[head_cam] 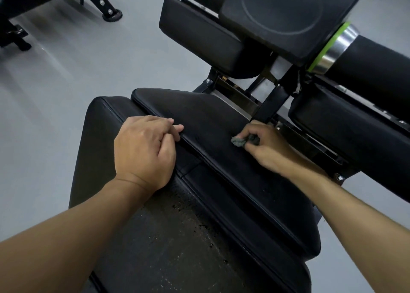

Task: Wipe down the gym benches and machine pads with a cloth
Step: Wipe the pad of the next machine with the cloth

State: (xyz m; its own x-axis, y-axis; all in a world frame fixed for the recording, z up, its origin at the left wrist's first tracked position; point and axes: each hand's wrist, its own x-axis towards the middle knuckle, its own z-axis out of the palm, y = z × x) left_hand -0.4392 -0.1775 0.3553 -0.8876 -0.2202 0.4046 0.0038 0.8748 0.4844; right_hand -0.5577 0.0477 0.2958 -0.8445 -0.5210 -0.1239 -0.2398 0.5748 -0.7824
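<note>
A black upholstered machine seat fills the lower middle, with an upper pad [213, 124] lying over a worn lower pad [168, 237] whose surface is cracked and flaking. My left hand [144, 152] grips the left edge of the upper pad, fingers curled over its rim. My right hand [264, 146] holds a small bunched grey cloth [239, 141] and presses it on the upper pad near its far right side.
Beyond the seat stand a black side pad [199, 37], a square pad with a round impression [288, 15] and a black roller with a green and chrome collar [332, 48]. Black frame bars [273, 101] join them. Another machine's legs [108, 10] stand on the grey floor at top left.
</note>
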